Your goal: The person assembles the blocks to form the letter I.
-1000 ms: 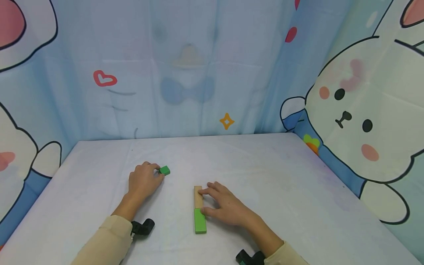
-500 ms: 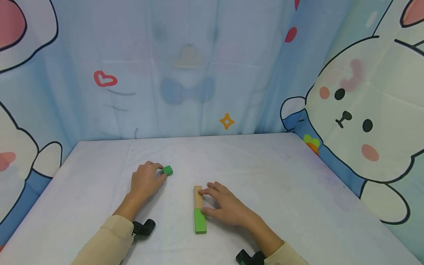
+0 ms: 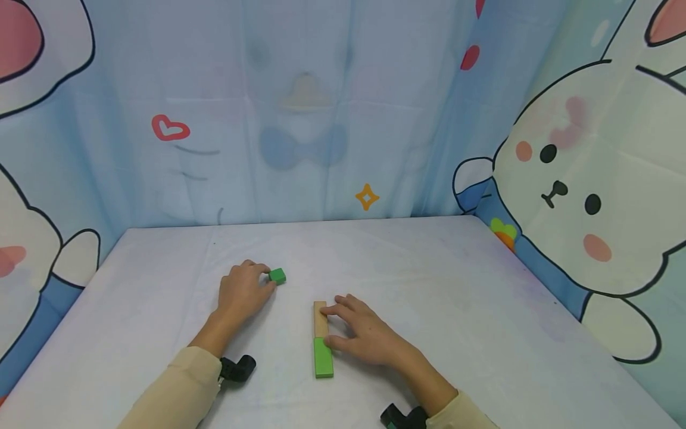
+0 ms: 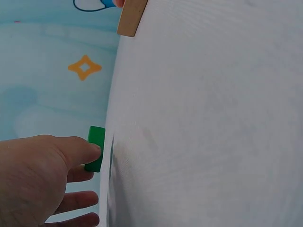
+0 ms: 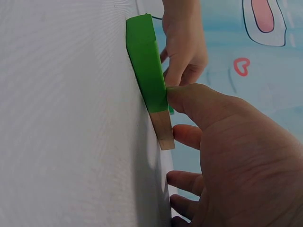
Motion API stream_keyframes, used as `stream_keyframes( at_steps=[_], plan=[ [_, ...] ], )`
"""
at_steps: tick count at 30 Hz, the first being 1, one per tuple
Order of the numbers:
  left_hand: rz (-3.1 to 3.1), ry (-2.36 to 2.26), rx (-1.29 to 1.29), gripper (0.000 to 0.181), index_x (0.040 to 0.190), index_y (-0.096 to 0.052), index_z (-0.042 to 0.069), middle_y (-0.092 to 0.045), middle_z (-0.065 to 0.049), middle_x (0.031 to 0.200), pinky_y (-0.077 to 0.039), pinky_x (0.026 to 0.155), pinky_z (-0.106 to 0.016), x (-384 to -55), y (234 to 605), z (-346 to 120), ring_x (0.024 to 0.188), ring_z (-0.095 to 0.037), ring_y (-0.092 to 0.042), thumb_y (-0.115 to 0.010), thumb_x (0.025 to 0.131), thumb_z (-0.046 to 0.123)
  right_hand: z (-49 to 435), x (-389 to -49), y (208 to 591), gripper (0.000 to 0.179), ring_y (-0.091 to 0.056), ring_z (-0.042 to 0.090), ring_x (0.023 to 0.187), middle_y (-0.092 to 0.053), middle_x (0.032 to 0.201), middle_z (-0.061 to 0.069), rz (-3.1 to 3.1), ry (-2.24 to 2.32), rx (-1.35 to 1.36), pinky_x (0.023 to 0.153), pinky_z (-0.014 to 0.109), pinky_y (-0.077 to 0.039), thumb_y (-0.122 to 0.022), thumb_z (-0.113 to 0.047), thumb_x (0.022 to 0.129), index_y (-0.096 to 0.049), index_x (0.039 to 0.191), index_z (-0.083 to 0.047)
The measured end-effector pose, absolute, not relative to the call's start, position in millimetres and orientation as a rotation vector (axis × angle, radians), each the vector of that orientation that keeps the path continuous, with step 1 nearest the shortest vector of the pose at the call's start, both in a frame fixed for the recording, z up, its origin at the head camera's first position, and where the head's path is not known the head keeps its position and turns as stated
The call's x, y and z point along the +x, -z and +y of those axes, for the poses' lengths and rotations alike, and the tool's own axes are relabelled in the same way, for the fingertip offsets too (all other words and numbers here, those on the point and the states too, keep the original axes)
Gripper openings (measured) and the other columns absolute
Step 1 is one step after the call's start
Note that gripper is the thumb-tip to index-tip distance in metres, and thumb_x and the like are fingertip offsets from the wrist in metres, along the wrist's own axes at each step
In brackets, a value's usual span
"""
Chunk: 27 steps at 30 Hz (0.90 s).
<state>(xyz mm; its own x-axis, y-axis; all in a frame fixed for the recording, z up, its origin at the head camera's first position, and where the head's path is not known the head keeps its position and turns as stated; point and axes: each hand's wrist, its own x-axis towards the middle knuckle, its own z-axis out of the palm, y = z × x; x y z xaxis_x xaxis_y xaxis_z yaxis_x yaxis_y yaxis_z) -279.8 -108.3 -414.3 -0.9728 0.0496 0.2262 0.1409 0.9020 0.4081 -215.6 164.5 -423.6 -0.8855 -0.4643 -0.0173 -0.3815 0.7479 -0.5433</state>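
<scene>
Between its thumb and fingers my left hand (image 3: pixel 242 293) pinches a small green block (image 3: pixel 278 276), close over the cloth; the thumb covers part of it in the left wrist view (image 4: pixel 97 135). A plain wooden block (image 3: pixel 320 319) and a longer green block (image 3: pixel 324 360) lie end to end in a line on the table. Along their right side rests my right hand (image 3: pixel 370 338), fingers loosely spread. Its thumb touches the longer green block near the joint, and its index fingertip is at the wooden block (image 5: pixel 162 130).
A white cloth covers the table (image 3: pixel 455 333). Its far edge meets a blue curtain (image 3: pixel 300 196) printed with cartoon figures. Each wrist wears a black camera mount, such as the left one (image 3: pixel 239 369).
My left hand has shifted slightly to the right with the small green block in its pinch. My right hand and the two lined-up blocks have stayed put.
</scene>
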Motion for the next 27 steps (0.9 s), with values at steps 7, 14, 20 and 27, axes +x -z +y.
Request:
stream_keyframes(
  at_steps=[7,14,20,27],
  plan=[
    [-2.849,0.631,-0.151,0.034,0.120,-0.076,0.005,-0.071,-0.019,0.124,-0.056,0.090,-0.059,-278,414,-101,0.113,-0.040,-0.068,-0.075,0.093,0.025,164,-215,422,0.052,-0.023,0.039,0.158,-0.039,0.163,0.011,2.787,0.819,-0.677,0.122,0.065,-0.026,-0.069,-0.042,0.096,-0.058,0.145,-0.028],
    [-2.845,0.623,-0.188,0.032,0.118,-0.077,0.007,-0.072,-0.018,0.121,-0.058,0.087,-0.056,-277,413,-91,0.110,-0.038,-0.069,-0.076,0.092,0.025,164,-215,422,0.052,-0.024,0.039,0.157,-0.040,0.163,0.011,2.789,0.815,-0.680,0.122,0.065,-0.027,-0.069,-0.042,0.096,-0.059,0.145,-0.028],
    [-2.833,0.608,-0.218,0.031,0.118,-0.077,0.009,-0.073,-0.016,0.121,-0.058,0.085,-0.054,-278,414,-85,0.109,-0.037,-0.069,-0.076,0.092,0.027,164,-215,422,0.052,-0.023,0.039,0.158,-0.039,0.164,0.011,2.783,0.817,-0.673,0.122,0.066,-0.027,-0.068,-0.043,0.096,-0.058,0.145,-0.028],
    [-2.822,0.608,-0.235,0.031,0.116,-0.078,0.009,-0.073,-0.016,0.119,-0.058,0.083,-0.054,-279,415,-81,0.107,-0.037,-0.070,-0.077,0.092,0.026,164,-214,421,0.053,-0.024,0.039,0.157,-0.039,0.164,0.011,2.781,0.804,-0.668,0.121,0.066,-0.027,-0.068,-0.044,0.096,-0.058,0.145,-0.027]
  ],
)
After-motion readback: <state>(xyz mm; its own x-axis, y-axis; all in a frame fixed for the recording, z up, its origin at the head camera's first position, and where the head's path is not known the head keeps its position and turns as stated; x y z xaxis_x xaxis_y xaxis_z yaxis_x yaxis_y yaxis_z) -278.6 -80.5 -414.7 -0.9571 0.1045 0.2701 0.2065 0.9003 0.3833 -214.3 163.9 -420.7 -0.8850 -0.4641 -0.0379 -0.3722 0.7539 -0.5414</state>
